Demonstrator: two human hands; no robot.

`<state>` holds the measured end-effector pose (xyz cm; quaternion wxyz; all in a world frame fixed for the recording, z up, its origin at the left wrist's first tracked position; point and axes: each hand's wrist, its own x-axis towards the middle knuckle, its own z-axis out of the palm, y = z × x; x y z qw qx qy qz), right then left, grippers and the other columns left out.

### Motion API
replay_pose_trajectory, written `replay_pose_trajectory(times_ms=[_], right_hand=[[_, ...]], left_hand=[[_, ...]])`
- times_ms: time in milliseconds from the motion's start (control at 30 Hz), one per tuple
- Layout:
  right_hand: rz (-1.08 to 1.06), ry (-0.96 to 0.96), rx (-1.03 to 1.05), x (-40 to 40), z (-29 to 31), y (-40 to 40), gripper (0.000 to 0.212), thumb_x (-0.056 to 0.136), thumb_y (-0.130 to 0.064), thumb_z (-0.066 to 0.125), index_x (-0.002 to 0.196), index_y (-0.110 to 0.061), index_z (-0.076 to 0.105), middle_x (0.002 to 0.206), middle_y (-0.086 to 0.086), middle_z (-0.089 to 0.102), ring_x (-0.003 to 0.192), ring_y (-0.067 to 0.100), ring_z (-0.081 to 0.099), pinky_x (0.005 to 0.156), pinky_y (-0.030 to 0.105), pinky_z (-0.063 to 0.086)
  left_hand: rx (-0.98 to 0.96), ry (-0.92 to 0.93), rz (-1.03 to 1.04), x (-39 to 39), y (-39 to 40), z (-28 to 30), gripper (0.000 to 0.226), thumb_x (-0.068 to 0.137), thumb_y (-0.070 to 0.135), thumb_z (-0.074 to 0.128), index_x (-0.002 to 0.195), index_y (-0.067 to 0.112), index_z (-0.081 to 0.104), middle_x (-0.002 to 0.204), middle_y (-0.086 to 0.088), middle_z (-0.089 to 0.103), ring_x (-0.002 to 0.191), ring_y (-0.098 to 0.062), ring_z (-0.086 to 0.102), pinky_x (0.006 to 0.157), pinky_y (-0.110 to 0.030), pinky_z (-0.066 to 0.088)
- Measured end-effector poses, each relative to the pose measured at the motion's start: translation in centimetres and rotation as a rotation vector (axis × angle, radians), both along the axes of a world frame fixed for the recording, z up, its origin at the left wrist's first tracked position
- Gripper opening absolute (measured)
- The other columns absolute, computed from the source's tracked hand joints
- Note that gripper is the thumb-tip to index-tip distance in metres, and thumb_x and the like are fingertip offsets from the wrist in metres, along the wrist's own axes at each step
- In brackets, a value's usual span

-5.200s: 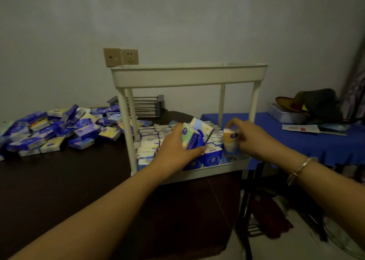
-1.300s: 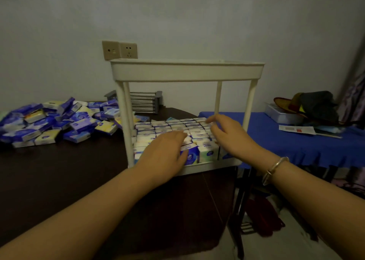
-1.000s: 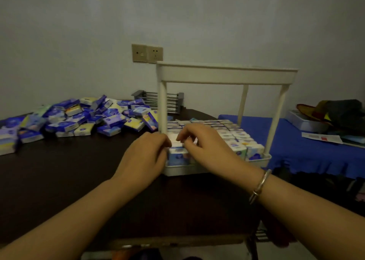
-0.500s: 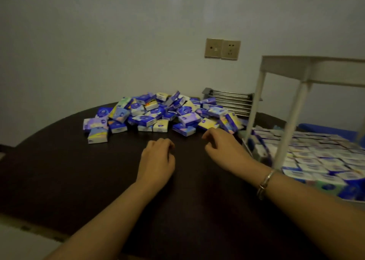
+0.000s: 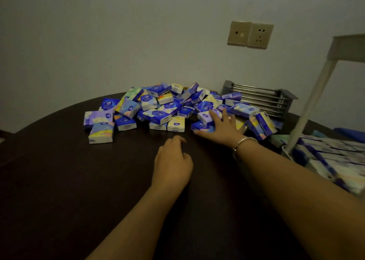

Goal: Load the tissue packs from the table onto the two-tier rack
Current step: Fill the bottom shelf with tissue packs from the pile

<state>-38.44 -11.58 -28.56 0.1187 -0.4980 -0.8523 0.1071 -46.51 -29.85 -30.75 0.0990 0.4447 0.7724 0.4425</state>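
A heap of small blue, purple and yellow tissue packs (image 5: 158,109) lies at the back of the dark round table (image 5: 59,180). My right hand (image 5: 221,127), fingers spread and straight, lies on packs at the heap's right front edge. My left hand (image 5: 173,164) hovers loosely curled over bare table in front of the heap, holding nothing. The white two-tier rack (image 5: 310,99) stands at the right edge of view; its lower tier (image 5: 335,155) is filled with rows of packs, and its top tier is cut off by the frame.
A grey metal roll-up rack (image 5: 262,99) lies behind the heap by the wall. A double wall socket (image 5: 249,34) sits above it. One yellow-blue pack (image 5: 101,134) lies apart at the heap's left front.
Both hands have left the rack's lower tier and my view has swung left to the heap. My right hand has reached forward onto the packs; the left trails behind it.
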Motion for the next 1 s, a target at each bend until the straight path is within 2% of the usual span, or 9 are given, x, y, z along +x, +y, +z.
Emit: replay_pose_trajectory(times_ms=[167, 300, 400, 533, 633, 733, 800, 900, 1000], right_hand=[[0.008, -0.088, 0.074, 0.2, -1.1, -0.8, 0.084, 0.080, -0.076, 0.038, 0.147, -0.044, -0.001, 0.159, 0.002, -0.010, 0.145, 0.035, -0.006, 0.108, 0.066, -0.003], [0.103, -0.089, 0.078, 1.9, -0.8, -2.5, 0.074, 0.084, -0.073, 0.035, 0.146, -0.045, 0.007, 0.158, 0.004, 0.013, 0.145, 0.031, 0.008, 0.109, 0.068, 0.003], [0.165, -0.070, 0.002, 3.0, -0.2, -4.4, 0.075, 0.081, -0.075, 0.036, 0.145, -0.045, 0.011, 0.156, 0.002, 0.022, 0.145, 0.033, 0.006, 0.108, 0.067, 0.000], [0.290, -0.070, -0.002, 4.8, -0.1, -7.2, 0.074, 0.077, -0.080, 0.036, 0.142, -0.053, 0.012, 0.155, -0.007, 0.025, 0.145, 0.032, 0.008, 0.109, 0.066, 0.005], [0.440, -0.082, -0.035, 6.6, 0.4, -9.5, 0.079, 0.069, -0.085, 0.038, 0.138, -0.058, 0.010, 0.150, -0.013, 0.033, 0.143, 0.026, 0.021, 0.112, 0.062, 0.013], [0.584, -0.106, -0.060, 8.6, 1.4, -11.6, 0.082, 0.075, -0.070, 0.053, 0.144, -0.047, 0.015, 0.144, -0.011, 0.043, 0.133, 0.016, 0.038, 0.113, 0.044, 0.026], [0.597, -0.131, -0.101, 10.1, 2.3, -12.9, 0.080, 0.082, -0.050, 0.061, 0.147, -0.039, 0.017, 0.137, -0.006, 0.047, 0.122, 0.015, 0.046, 0.105, 0.031, 0.035], [0.560, -0.113, -0.175, 12.4, 2.9, -14.8, 0.073, 0.085, -0.024, 0.062, 0.146, -0.034, 0.023, 0.126, -0.001, 0.052, 0.104, 0.011, 0.052, 0.090, 0.023, 0.042], [0.475, 0.049, -0.083, 14.1, 2.8, -16.1, 0.063, 0.083, -0.016, 0.061, 0.139, -0.027, 0.036, 0.136, 0.001, 0.047, 0.118, 0.012, 0.046, 0.097, 0.024, 0.039]], left_hand=[[0.021, -0.025, 0.015, -0.1, -0.1, 0.1, 0.037, 0.092, 0.011, 0.049, 0.127, 0.023, 0.049, 0.129, 0.003, 0.049, 0.118, -0.014, 0.048, 0.101, -0.036, 0.043], [0.041, -0.053, 0.021, 0.1, -0.4, 0.4, 0.037, 0.092, 0.011, 0.050, 0.126, 0.024, 0.050, 0.130, 0.003, 0.048, 0.111, -0.015, 0.052, 0.096, -0.037, 0.047], [0.085, -0.047, 0.018, 0.5, -0.9, 0.5, 0.035, 0.092, 0.012, 0.051, 0.125, 0.024, 0.051, 0.130, 0.004, 0.048, 0.110, -0.015, 0.052, 0.095, -0.035, 0.047], [0.182, 0.037, -0.081, 0.8, -1.7, 0.3, 0.041, 0.094, 0.021, 0.053, 0.134, 0.025, 0.046, 0.138, 0.006, 0.044, 0.126, -0.012, 0.041, 0.099, -0.023, 0.035], [0.135, 0.045, -0.237, 1.2, -2.1, 0.3, 0.052, 0.094, 0.035, 0.052, 0.143, 0.037, 0.034, 0.151, 0.006, 0.030, 0.137, -0.013, 0.030, 0.111, -0.033, 0.031], [-0.015, 0.096, -0.348, 1.9, -2.8, 0.3, 0.056, 0.087, 0.045, 0.059, 0.139, 0.040, 0.037, 0.143, 0.005, 0.043, 0.127, -0.012, 0.045, 0.107, -0.038, 0.039], [-0.026, 0.056, -0.394, 2.5, -3.6, 0.6, 0.049, 0.083, 0.040, 0.067, 0.127, 0.035, 0.047, 0.122, 0.008, 0.058, 0.106, -0.006, 0.057, 0.094, -0.031, 0.049], [-0.030, 0.028, -0.469, 3.7, -5.1, 0.8, 0.043, 0.083, 0.031, 0.069, 0.121, 0.031, 0.050, 0.113, 0.009, 0.060, 0.096, -0.001, 0.059, 0.084, -0.017, 0.049], [-0.021, 0.085, -0.464, 5.0, -6.4, 0.4, 0.043, 0.084, 0.032, 0.068, 0.122, 0.032, 0.050, 0.116, 0.006, 0.057, 0.100, -0.005, 0.057, 0.089, -0.023, 0.048]])
